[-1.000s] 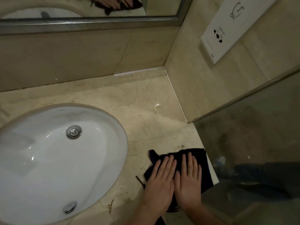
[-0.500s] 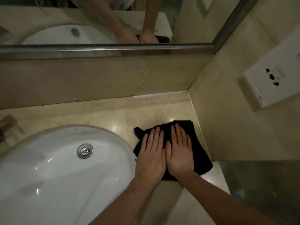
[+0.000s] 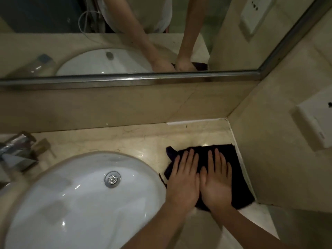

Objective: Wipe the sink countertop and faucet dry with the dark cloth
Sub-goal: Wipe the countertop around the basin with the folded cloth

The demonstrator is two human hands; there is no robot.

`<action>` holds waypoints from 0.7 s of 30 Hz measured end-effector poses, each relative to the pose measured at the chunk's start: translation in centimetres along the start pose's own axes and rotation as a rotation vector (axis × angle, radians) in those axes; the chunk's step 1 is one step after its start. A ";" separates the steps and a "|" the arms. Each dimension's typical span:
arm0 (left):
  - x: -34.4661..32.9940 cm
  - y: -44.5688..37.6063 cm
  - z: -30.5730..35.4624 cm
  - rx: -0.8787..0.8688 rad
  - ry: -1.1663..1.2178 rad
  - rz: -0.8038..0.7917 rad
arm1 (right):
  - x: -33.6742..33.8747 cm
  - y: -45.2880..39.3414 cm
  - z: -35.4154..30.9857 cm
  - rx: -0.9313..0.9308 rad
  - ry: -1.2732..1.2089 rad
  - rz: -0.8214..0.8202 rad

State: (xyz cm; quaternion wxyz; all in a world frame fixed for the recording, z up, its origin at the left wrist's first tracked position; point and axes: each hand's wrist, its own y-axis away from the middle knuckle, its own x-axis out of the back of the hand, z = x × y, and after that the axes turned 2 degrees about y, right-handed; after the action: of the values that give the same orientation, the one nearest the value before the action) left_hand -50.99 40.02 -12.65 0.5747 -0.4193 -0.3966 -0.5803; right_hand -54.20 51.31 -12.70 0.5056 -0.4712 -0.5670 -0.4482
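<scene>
Worktop (image 3: 136,141): the dark cloth (image 3: 237,169) has travelled from the near right edge to the far right corner, its edge along the side wall, right of the sink (image 3: 53,203). Left hand (image 3: 185,178) and right hand (image 3: 215,180) press it flat, fingers straight, nothing grasped. That strip likely dried; faucet (image 3: 16,150) at far left untouched.

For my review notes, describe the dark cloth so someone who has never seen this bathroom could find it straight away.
Start at the white oval sink basin set in the beige marble countertop. To its right, in the corner against the side wall, lies the dark cloth. It is the only near-black thing on the pale stone, with the left hand and right hand pressed flat on it, side by side.
</scene>
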 end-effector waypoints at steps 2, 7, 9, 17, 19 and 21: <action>0.3 0.6 -0.1 -0.030 -0.029 -0.011 | 0.0 0.5 0.1 0.017 0.011 -0.015; 1.1 -1.2 -1.8 -0.026 -0.041 0.019 | 0.0 -2.2 -1.4 0.036 0.030 -0.006; 1.6 -1.9 -3.6 0.000 -0.049 0.047 | -0.1 -3.3 -3.4 0.014 0.023 0.002; 5.4 -1.1 -15.5 0.115 -0.058 0.098 | -1.6 -5.6 -16.3 0.120 -0.038 0.022; 6.3 -0.2 -18.0 0.135 -0.071 0.105 | -1.9 -5.4 -19.1 0.146 -0.052 0.055; 7.0 0.8 -20.3 0.155 -0.103 0.101 | -2.1 -5.0 -21.7 0.151 -0.071 0.081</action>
State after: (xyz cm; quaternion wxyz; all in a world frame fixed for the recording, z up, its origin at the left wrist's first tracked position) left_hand -50.74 18.55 -12.86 0.6127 -0.4224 -0.4477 -0.4957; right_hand -55.78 29.03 -13.08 0.5371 -0.4700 -0.5970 -0.3664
